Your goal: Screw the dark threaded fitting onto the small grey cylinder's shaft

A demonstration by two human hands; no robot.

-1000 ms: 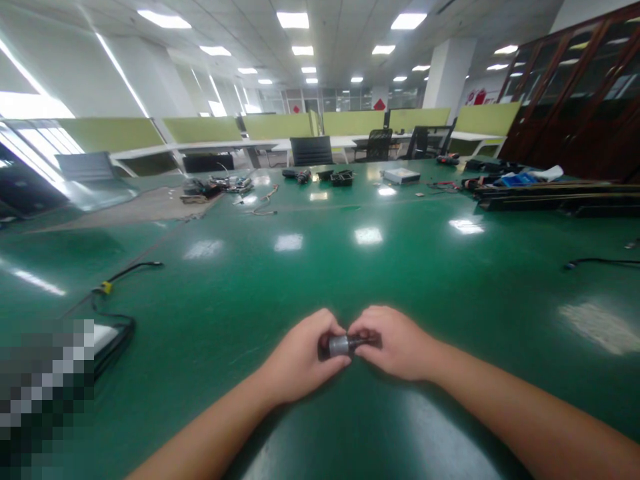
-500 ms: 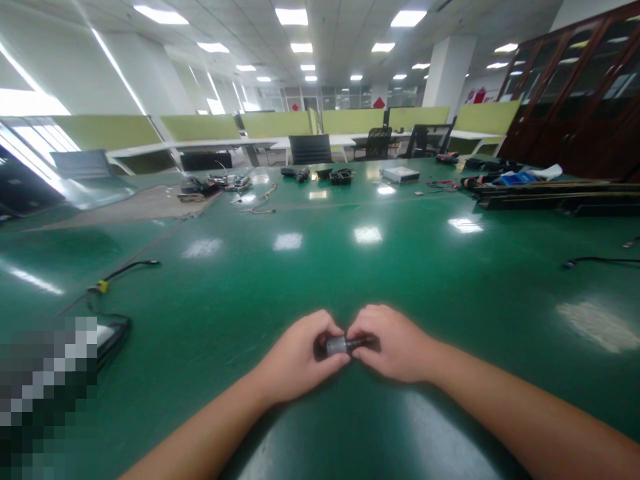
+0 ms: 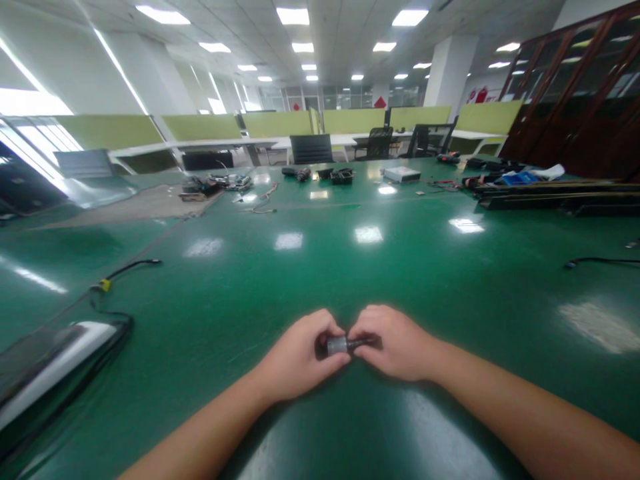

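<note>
A small grey cylinder (image 3: pixel 337 345) with a dark, thinner part toward its right lies between my two hands, low in the middle of the head view. My left hand (image 3: pixel 305 357) is closed round the grey cylinder, thumb below and fingers above. Pinched at the dark right part, my right hand (image 3: pixel 393 343) has its fingertips close beside those of my left hand. The inner ends of the piece are partly hidden by my fingers. Both hands are just over the green tabletop (image 3: pixel 320 280).
At the lower left lies a white-edged device (image 3: pixel 60 367) with a black cable (image 3: pixel 127 269). Another cable (image 3: pixel 600 260) is at the right. Along the far side are electronic parts (image 3: pixel 215 185), a silver box (image 3: pixel 401 174) and long black bars (image 3: pixel 555 195).
My hands and the small piece hold nearly the same place and grip. The whole view has shifted very slightly.
</note>
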